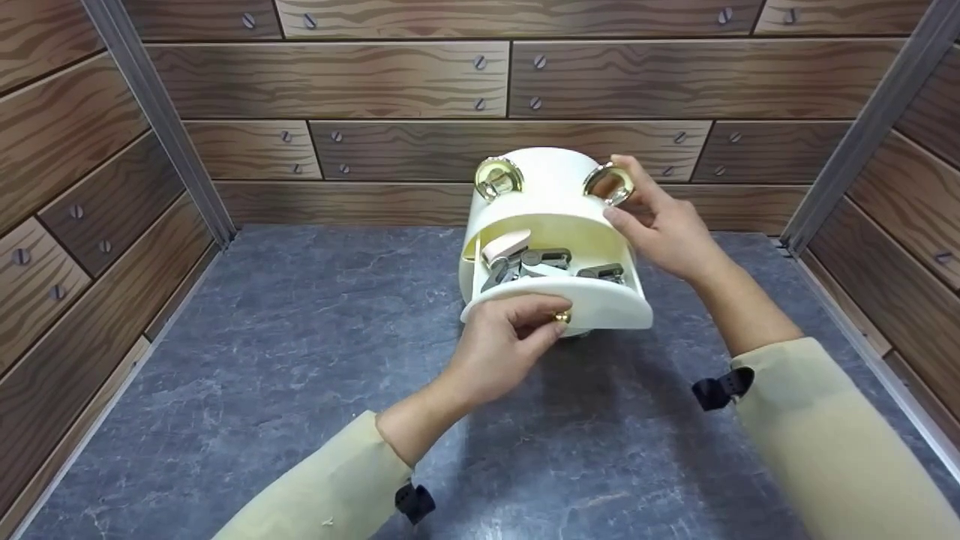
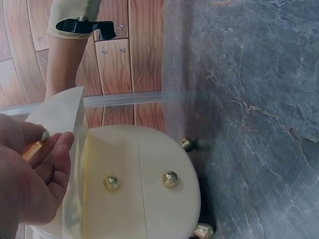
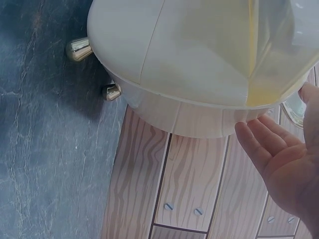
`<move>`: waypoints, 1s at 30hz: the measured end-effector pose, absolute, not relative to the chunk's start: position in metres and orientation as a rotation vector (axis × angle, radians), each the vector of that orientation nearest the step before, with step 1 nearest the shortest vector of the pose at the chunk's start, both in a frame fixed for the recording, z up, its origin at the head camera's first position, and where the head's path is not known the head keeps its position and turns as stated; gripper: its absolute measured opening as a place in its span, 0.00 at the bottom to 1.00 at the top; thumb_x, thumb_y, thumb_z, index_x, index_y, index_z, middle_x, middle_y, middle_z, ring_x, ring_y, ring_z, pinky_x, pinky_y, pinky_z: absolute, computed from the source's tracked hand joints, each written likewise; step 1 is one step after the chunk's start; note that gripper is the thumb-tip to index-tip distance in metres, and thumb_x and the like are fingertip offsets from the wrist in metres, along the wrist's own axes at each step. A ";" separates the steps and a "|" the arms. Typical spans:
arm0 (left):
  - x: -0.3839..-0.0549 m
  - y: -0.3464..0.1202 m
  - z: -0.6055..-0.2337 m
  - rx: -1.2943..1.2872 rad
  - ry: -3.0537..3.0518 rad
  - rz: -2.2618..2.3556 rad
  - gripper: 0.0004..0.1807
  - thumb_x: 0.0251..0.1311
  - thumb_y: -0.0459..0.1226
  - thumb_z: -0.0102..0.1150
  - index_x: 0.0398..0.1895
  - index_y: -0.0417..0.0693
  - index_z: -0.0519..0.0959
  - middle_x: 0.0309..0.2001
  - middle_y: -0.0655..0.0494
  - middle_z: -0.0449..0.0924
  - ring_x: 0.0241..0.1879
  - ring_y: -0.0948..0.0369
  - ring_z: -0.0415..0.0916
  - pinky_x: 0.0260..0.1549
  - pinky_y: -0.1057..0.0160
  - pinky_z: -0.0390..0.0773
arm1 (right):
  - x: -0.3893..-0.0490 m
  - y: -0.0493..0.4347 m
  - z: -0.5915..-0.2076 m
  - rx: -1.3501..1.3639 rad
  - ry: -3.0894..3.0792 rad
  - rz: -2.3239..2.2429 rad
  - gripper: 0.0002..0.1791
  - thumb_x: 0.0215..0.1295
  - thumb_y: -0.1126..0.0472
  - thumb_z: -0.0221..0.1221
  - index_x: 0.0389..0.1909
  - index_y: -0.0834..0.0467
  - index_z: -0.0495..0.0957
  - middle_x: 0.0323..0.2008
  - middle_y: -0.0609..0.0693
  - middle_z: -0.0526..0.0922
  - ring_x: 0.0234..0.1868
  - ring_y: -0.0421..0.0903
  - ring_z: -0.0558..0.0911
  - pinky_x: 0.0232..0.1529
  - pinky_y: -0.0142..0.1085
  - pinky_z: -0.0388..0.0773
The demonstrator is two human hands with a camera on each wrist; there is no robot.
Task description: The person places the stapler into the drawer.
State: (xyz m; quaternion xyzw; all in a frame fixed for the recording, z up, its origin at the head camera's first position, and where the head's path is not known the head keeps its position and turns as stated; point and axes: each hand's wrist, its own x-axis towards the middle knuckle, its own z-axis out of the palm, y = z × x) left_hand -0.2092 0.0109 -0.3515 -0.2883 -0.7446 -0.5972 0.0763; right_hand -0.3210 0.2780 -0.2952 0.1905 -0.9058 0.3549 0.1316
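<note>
A white rounded storage box (image 1: 551,161) with two shiny gold ears stands on short gold feet. Its top drawer (image 1: 607,304) is pulled out and holds several small grey and white items (image 1: 546,262) that look like staplers. My left hand (image 1: 499,341) pinches the gold knob (image 1: 562,317) on that drawer's front between thumb and fingers. At the box's upper right side, my right hand (image 1: 667,225) holds it by the right ear (image 1: 611,184), thumb in front and fingers behind. Two lower gold knobs (image 2: 170,179) show on the box's front in the left wrist view.
The box stands on a dark grey marbled tabletop (image 1: 300,360). Wood-patterned panels (image 1: 397,79) rise behind it and at both sides, with metal posts (image 1: 161,112) at the corners. Black straps (image 1: 414,502) hang from both sleeves.
</note>
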 end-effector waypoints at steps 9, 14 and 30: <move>-0.224 0.013 -0.347 -0.847 -2.240 -1.782 0.13 0.69 0.28 0.68 0.54 0.40 0.89 0.51 0.51 0.90 0.48 0.62 0.88 0.46 0.65 0.87 | -0.322 0.281 -0.297 0.500 -2.657 1.012 0.38 0.79 0.39 0.57 0.84 0.27 0.52 0.63 0.66 0.81 0.62 0.65 0.83 0.62 0.65 0.78; -0.236 0.013 -0.345 -0.837 -2.257 -1.768 0.13 0.70 0.29 0.67 0.55 0.40 0.88 0.49 0.50 0.90 0.44 0.61 0.89 0.40 0.65 0.88 | -0.321 0.281 -0.296 0.525 -2.655 1.013 0.39 0.80 0.40 0.57 0.85 0.31 0.51 0.63 0.67 0.81 0.61 0.66 0.83 0.62 0.65 0.78; -0.265 0.016 -0.337 -0.763 -2.287 -1.793 0.13 0.71 0.29 0.66 0.56 0.41 0.88 0.47 0.48 0.91 0.40 0.49 0.90 0.37 0.66 0.85 | -0.319 0.281 -0.295 0.574 -2.651 1.040 0.39 0.80 0.41 0.56 0.85 0.27 0.50 0.65 0.65 0.79 0.61 0.65 0.83 0.60 0.66 0.78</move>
